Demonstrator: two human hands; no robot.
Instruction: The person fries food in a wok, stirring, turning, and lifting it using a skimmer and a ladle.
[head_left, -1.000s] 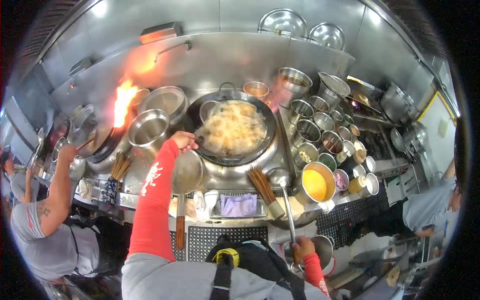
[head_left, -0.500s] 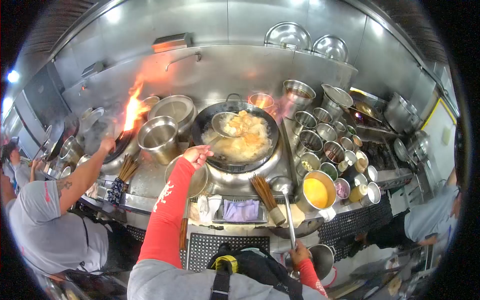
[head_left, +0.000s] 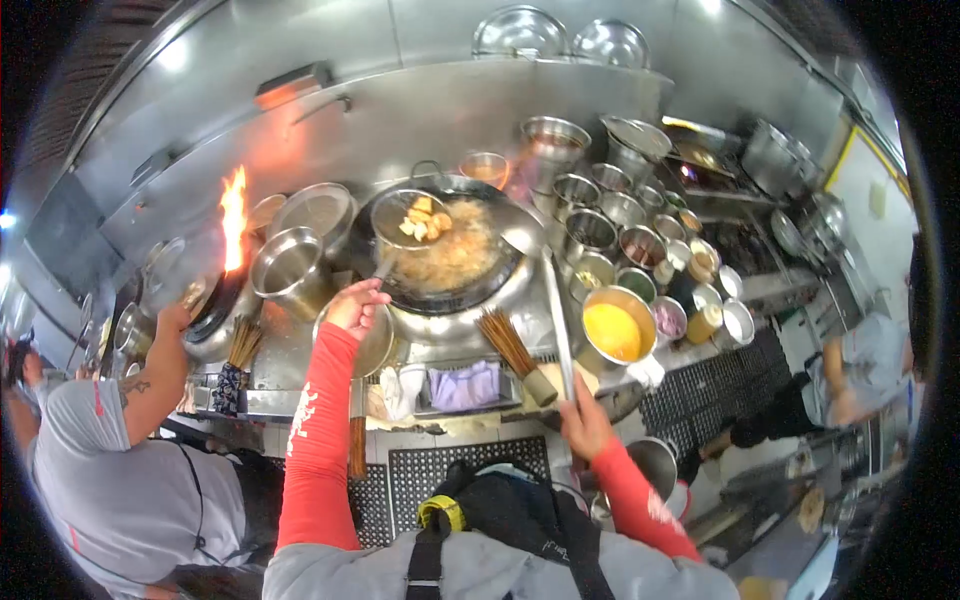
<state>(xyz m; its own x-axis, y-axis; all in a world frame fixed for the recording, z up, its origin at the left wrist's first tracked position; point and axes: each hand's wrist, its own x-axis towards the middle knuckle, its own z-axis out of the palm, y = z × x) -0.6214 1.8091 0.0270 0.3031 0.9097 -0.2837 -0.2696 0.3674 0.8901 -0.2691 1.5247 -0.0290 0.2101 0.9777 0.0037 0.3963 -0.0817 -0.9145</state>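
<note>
My left hand (head_left: 357, 306) is closed around the handle of a round strainer (head_left: 384, 218), which hangs over the left part of a big black wok (head_left: 503, 275). Several golden fried pieces (head_left: 424, 222) lie in the strainer. Below, bubbling, foamy oil (head_left: 460, 250) fills the wok. In my right hand (head_left: 588, 415) is the long handle of a metal ladle (head_left: 557, 310). Its bowl sits at the wok's right edge; whether it touches the rim I cannot tell.
A bamboo brush (head_left: 515, 352) and a purple cloth (head_left: 464, 386) lie at the counter's front. A pot of yellow liquid (head_left: 614, 330) stands right, before several ingredient containers. Left, a steel pot (head_left: 291, 268) stands near a co-worker (head_left: 130, 480) at a flaming wok (head_left: 234, 235).
The strainer has come up from the oil with fried pieces in it. My right hand has raised the ladle forward to the wok's right edge. The view has shifted and tilted.
</note>
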